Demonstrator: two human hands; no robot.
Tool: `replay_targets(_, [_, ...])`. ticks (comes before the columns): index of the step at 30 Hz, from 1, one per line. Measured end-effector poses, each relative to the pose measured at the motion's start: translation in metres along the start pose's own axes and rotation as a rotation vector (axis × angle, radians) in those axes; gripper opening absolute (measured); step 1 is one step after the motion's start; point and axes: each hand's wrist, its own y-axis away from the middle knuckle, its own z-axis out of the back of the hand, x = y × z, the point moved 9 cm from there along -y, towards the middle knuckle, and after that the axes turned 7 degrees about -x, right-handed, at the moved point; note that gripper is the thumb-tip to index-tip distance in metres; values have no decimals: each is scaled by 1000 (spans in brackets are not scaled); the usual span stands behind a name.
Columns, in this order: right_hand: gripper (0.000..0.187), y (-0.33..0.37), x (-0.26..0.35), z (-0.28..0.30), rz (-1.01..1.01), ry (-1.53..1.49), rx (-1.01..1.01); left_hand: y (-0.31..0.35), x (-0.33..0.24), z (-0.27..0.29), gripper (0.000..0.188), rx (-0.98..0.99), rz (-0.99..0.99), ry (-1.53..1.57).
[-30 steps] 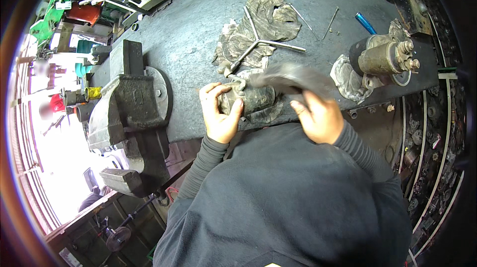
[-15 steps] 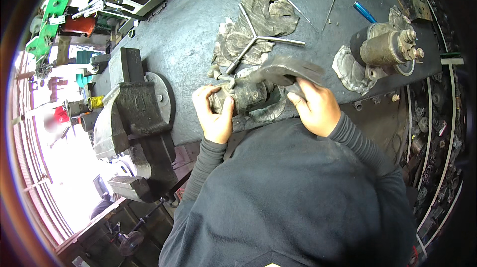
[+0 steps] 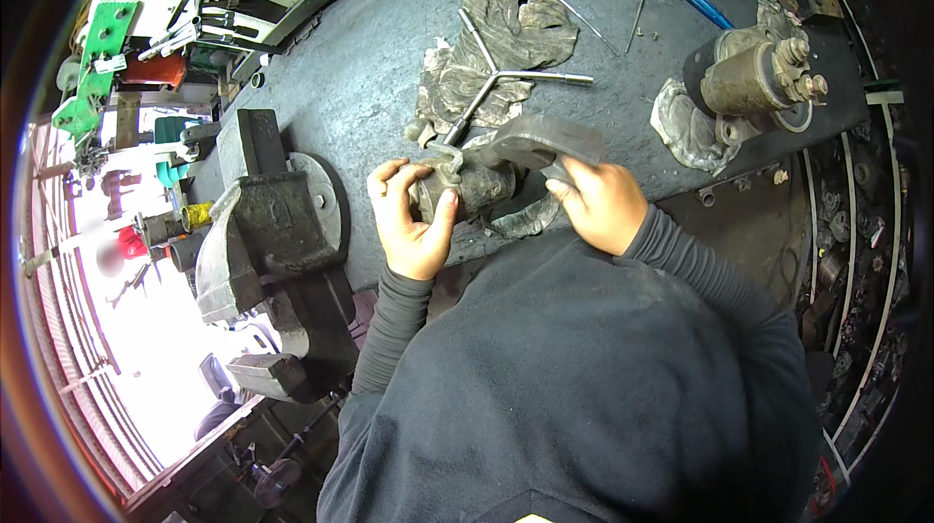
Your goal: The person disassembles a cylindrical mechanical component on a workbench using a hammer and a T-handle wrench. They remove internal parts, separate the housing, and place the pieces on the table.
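The left hand point(image 3: 413, 236) gripped the metal cylinder point(image 3: 480, 188); the right hand point(image 3: 605, 210) grasped the dark curved piece point(image 3: 550, 138). Firm left-hand bracing seemed advisable.

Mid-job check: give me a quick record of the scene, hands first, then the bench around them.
Left hand: holding grimy cylindrical part
Right hand: gripping dark curved tool, exact kind unclear
Beyond hands: Y-shaped wrench, partly over stained rag
Left side: dark bench vise
Right side: second grimy metal unit, blue tool beyond it
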Motion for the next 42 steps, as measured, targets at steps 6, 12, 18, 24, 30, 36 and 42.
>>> replay_targets(6, [35,-2,9,15,36,-27,-139,14,55,5,33,-7,249,85])
replay_targets(12, [25,-11,23,1,64,-47,23,38,93,6,32,-75,531,197])
replay_targets(18, [16,-12,32,-30,182,57,51,43,94,4,31,-106,628,234])
replay_targets(24, [18,-11,38,-26,204,4,-27,61,123,4,32,-64,833,249])
replay_targets(30, [17,0,26,-35,148,13,69,38,84,7,33,-13,714,177])
replay_targets(36, [19,-1,19,21,65,-101,-206,3,30,4,38,64,239,-24])
replay_targets(42, [29,1,-25,21,-266,58,39,-41,5,-10,39,195,104,-121])
